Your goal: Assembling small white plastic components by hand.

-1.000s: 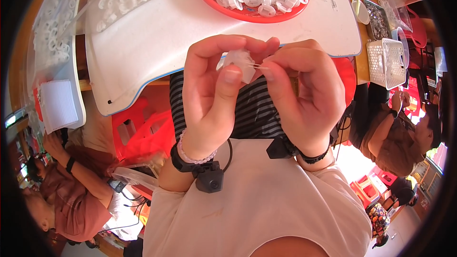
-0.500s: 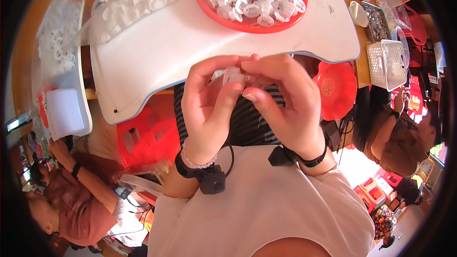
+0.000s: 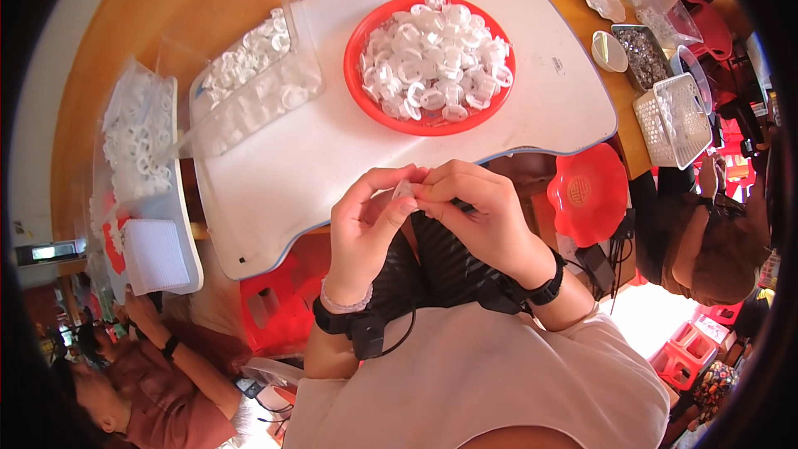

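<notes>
Both hands meet just in front of the table's near edge, over my lap. My left hand [image 3: 364, 214] pinches a small translucent white plastic piece [image 3: 404, 190] between thumb and forefinger. Against its right side press the fingertips and thumb of my right hand [image 3: 480, 209]. Fingers cover most of the piece, so its full shape is hidden. Beyond the hands, a round red tray [image 3: 356, 91] stands on the white table [image 3: 332, 158], heaped with small white plastic parts [image 3: 432, 58] that look ring-like or disc-shaped.
A clear bag [image 3: 258, 108] of white parts lies on the table's left. Farther left are another bag of parts [image 3: 137, 137] and a white pad [image 3: 156, 256]. At right sit a white basket [image 3: 673, 129], a red scalloped dish [image 3: 588, 195] and a dark tray [image 3: 642, 56]. People sit on both sides.
The view has tilted up, so the table and red tray sit lower in the picture. My fingers have drawn closer together around the plastic piece, covering more of it.
</notes>
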Tool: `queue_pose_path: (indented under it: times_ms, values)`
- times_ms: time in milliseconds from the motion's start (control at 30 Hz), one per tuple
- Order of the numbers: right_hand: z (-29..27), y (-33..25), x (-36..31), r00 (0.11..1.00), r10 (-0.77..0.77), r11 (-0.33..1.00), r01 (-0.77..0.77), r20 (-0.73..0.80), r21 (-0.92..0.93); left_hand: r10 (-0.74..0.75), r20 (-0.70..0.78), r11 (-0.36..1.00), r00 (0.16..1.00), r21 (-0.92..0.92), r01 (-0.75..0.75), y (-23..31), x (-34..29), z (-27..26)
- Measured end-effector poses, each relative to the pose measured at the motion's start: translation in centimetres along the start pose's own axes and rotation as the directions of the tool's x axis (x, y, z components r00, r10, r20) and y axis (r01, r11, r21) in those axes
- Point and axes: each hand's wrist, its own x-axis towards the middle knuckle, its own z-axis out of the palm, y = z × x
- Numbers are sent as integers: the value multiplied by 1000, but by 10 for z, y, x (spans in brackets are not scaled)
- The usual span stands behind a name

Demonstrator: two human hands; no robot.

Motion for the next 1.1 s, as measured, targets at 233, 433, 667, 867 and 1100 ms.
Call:
queue_pose_path:
  times_ms: [233, 433, 667, 867, 1100]
  values:
    - [-17, 15, 50, 978, -147, 974, 117, -147, -193, 232, 28, 890, 972, 398, -224, 29, 24, -30]
    - [-69, 59, 134, 961, -271, 467, 81, -55, -881, 468, -90, 446, 879, 883, -147, 99, 65, -118]
    - [-51, 55, 110, 960, -279, 540, 146, -13, -829, 133, -254, 350, 958, 916, 194, 110, 97, -220]
    - [-16, 53, 59, 950, -308, 696, 257, 45, -671, -517, -349, 244, 782, 815, 525, 134, 123, -198]
    - [17, 46, 53, 952, -297, 761, 278, 66, -587, -443, 228, 292, 867, 951, -100, 117, 117, -184]
